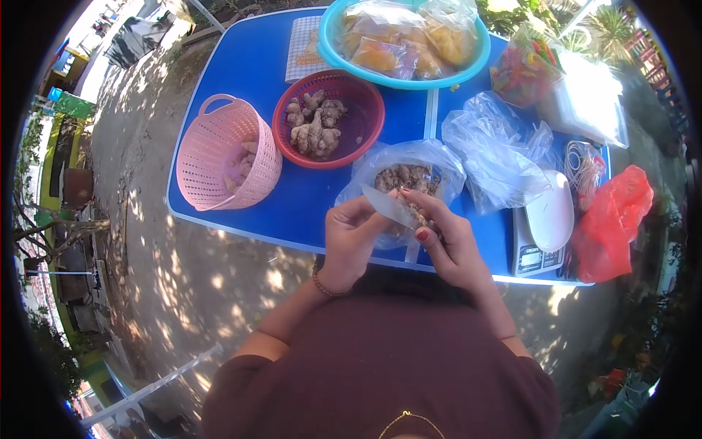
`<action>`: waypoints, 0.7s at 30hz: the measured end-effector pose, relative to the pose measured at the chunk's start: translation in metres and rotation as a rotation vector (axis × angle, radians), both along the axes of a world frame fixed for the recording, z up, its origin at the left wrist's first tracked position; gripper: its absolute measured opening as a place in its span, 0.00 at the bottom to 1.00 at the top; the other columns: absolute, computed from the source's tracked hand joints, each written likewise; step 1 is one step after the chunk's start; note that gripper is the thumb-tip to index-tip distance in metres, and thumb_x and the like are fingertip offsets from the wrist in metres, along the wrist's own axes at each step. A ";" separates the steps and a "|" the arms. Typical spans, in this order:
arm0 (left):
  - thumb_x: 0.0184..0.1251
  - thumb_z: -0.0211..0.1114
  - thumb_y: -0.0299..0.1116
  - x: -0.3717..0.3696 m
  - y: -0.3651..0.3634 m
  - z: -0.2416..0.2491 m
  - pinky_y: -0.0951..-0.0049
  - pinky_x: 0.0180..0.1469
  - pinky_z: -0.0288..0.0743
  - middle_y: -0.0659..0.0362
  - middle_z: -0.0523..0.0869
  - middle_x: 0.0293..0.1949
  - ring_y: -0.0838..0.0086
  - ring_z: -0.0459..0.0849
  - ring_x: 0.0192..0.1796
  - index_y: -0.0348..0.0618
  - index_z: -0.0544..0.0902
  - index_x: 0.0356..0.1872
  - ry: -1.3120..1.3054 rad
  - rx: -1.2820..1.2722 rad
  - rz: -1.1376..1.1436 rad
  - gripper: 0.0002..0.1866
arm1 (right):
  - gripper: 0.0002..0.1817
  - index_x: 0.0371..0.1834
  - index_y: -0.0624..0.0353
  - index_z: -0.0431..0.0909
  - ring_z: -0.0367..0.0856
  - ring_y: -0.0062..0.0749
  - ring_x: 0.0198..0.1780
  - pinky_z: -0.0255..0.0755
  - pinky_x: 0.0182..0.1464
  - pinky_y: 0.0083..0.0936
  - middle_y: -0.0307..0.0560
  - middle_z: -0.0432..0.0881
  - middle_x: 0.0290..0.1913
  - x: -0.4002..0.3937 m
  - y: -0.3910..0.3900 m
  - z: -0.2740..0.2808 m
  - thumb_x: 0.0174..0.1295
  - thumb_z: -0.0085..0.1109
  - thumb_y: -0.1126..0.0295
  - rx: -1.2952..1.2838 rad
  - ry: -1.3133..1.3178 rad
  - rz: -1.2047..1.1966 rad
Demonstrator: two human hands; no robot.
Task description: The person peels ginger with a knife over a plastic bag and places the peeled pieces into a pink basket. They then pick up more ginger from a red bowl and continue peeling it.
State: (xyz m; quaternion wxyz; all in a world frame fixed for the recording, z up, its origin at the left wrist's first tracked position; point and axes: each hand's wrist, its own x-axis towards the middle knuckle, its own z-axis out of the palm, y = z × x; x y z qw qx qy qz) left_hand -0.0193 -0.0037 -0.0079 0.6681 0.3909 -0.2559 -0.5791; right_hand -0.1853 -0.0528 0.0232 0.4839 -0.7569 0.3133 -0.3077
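My left hand (351, 238), a beaded bracelet at its wrist, is closed with its fingertips pinched on a small piece of ginger (417, 210). My right hand (457, 245) is closed around a knife (387, 204), whose pale blade points up and left across my left fingers. The knife's handle is mostly hidden, and the right fingers also touch the ginger. Just beyond my hands lies an open clear plastic bag (447, 164) with more brown ginger (406, 178) inside.
A red basket (373, 143) holds ginger roots; a pink basket (197, 164) holds pale pieces. Behind stands a turquoise basin (409, 82) of bagged food. To the right are plastic bags (486, 146), a kitchen scale (537, 260), a red bag (614, 227) and a clear container (585, 110).
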 end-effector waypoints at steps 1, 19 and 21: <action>0.64 0.64 0.25 0.000 0.000 -0.001 0.79 0.45 0.78 0.56 0.86 0.41 0.80 0.83 0.41 0.32 0.82 0.47 -0.019 -0.004 0.008 0.12 | 0.22 0.64 0.59 0.68 0.83 0.44 0.43 0.75 0.45 0.31 0.56 0.80 0.52 0.001 0.001 0.001 0.68 0.52 0.66 -0.017 0.036 -0.011; 0.64 0.64 0.25 -0.001 0.002 -0.002 0.76 0.46 0.80 0.54 0.86 0.40 0.76 0.85 0.41 0.31 0.81 0.47 0.115 0.020 0.000 0.12 | 0.23 0.65 0.60 0.63 0.82 0.52 0.47 0.77 0.42 0.35 0.56 0.76 0.57 0.007 0.005 -0.009 0.69 0.47 0.63 -0.186 0.061 -0.019; 0.64 0.64 0.25 -0.001 0.003 -0.004 0.76 0.45 0.80 0.55 0.86 0.40 0.76 0.85 0.40 0.32 0.82 0.47 0.071 0.018 0.010 0.12 | 0.22 0.64 0.60 0.64 0.82 0.51 0.44 0.78 0.38 0.35 0.56 0.77 0.56 0.010 0.007 -0.012 0.69 0.47 0.63 -0.214 0.083 -0.048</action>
